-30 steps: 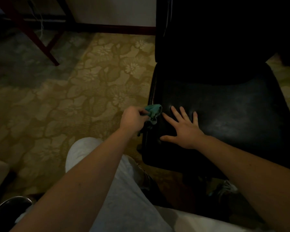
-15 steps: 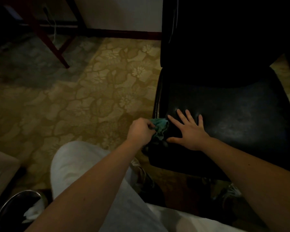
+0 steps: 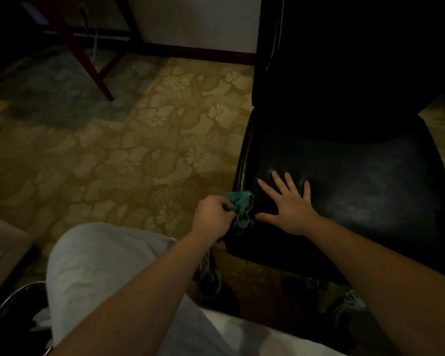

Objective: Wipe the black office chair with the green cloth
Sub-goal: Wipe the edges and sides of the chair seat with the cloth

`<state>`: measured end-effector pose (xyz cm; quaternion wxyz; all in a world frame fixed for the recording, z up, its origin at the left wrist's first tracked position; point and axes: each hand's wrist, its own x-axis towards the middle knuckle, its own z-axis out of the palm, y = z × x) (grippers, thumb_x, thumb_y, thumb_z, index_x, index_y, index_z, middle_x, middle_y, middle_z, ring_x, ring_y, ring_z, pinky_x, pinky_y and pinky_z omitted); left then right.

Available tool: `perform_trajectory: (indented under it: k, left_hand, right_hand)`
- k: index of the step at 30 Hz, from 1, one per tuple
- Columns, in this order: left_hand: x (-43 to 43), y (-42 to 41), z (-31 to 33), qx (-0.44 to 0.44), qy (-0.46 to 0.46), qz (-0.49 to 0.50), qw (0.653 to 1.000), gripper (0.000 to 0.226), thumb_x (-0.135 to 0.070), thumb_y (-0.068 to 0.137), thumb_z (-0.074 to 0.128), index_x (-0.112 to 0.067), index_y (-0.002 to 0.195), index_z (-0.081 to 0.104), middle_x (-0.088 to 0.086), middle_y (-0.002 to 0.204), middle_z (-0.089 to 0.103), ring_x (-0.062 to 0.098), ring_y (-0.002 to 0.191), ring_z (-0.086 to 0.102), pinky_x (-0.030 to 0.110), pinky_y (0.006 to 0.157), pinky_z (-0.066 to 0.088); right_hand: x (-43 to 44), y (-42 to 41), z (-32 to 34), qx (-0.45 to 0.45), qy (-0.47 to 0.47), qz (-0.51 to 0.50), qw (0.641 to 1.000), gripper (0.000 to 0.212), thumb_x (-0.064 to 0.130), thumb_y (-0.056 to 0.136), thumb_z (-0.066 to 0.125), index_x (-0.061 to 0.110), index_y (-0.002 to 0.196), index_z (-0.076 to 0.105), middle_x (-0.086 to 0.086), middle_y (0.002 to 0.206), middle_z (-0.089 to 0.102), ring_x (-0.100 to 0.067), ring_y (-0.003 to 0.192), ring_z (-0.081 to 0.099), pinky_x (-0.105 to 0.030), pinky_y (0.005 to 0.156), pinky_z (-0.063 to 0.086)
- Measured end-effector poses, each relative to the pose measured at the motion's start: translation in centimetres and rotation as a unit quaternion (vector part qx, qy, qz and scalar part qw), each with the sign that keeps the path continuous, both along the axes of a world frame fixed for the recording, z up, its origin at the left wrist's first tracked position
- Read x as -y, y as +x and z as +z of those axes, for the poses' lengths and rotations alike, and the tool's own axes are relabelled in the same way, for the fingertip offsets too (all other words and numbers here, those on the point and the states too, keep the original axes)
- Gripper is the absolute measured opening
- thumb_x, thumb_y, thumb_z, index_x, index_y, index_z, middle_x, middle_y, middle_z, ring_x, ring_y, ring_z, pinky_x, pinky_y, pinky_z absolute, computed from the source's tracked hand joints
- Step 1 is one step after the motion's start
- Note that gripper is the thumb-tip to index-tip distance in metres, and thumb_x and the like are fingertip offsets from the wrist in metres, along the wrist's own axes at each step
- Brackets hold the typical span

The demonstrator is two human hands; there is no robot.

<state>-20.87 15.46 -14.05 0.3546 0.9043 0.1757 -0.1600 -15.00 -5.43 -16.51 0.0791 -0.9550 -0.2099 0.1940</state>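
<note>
**Cloth at the seat's left edge**

The left hand [image 3: 212,216] is clenching its fingers around the bunched green cloth [image 3: 242,209], which is touching the left front edge of the black leather office chair [image 3: 357,181]. The right hand [image 3: 290,205] is lying flat on the seat, fingers spread and released, above the floral beige carpet [image 3: 139,155].

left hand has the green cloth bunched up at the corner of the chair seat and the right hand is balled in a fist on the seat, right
Not quite. The right hand is no fist: it lies flat, fingers spread, on the seat of the black office chair. The left hand does hold the green cloth bunched at the seat's corner. The head view shows this.
</note>
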Motion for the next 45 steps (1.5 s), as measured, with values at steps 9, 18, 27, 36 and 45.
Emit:
perform_trajectory:
  k: [9, 18, 27, 36, 45]
  left_hand:
    - [-0.1, 1.9, 0.4, 0.029, -0.051, 0.038, 0.998, 0.014, -0.016, 0.092, 0.069, -0.014, 0.106, 0.073, -0.001, 0.101, 0.065, 0.013, 0.091, 0.060, 0.024, 0.082, 0.050]
    - [1.3, -4.6, -0.5, 0.029, -0.064, 0.072, 0.995, 0.022, -0.019, 0.095, 0.067, -0.014, 0.116, 0.069, 0.000, 0.116, 0.066, 0.015, 0.098, 0.062, 0.028, 0.090, 0.053]
    - [1.3, -5.4, -1.2, 0.025, -0.090, 0.122, 0.988, 0.021, -0.020, 0.094, 0.068, -0.016, 0.114, 0.068, 0.002, 0.121, 0.063, 0.017, 0.105, 0.061, 0.033, 0.094, 0.053]
    - [1.3, -5.4, -1.1, 0.029, -0.155, 0.162, 0.974, 0.011, -0.021, 0.093, 0.069, -0.022, 0.104, 0.068, -0.001, 0.112, 0.067, 0.011, 0.094, 0.063, 0.031, 0.087, 0.056]
    - [2.0, -6.3, 0.2, 0.003, -0.063, 0.034, 0.997, 0.013, -0.021, 0.093, 0.069, -0.015, 0.104, 0.065, -0.003, 0.112, 0.050, 0.013, 0.095, 0.051, 0.023, 0.086, 0.044]
  right_hand:
    - [0.2, 0.2, -0.4, -0.005, 0.000, -0.006, 1.000, 0.093, 0.085, 0.076, 0.040, 0.053, 0.147, -0.010, 0.010, 0.160, -0.022, -0.021, 0.146, -0.024, -0.060, 0.110, -0.016]
    - [0.5, -0.1, -0.6, 0.005, -0.001, 0.002, 1.000, 0.092, 0.086, 0.075, 0.038, 0.053, 0.147, -0.009, 0.010, 0.159, -0.022, -0.020, 0.146, -0.023, -0.060, 0.111, -0.016]
    - [0.2, 0.4, 0.6, -0.038, 0.026, -0.008, 0.999, 0.092, 0.081, 0.077, 0.046, 0.051, 0.149, -0.003, 0.009, 0.160, -0.020, -0.021, 0.146, -0.023, -0.060, 0.111, -0.017]
    - [0.6, 0.0, 0.3, -0.020, 0.029, -0.006, 0.999, 0.093, 0.082, 0.075, 0.047, 0.052, 0.149, -0.001, 0.010, 0.161, -0.017, -0.019, 0.146, -0.021, -0.058, 0.111, -0.017]
    - [0.6, 0.1, 0.5, -0.029, 0.010, 0.000, 1.000, 0.092, 0.081, 0.077, 0.046, 0.053, 0.148, -0.004, 0.011, 0.160, -0.019, -0.020, 0.146, -0.022, -0.059, 0.111, -0.015]
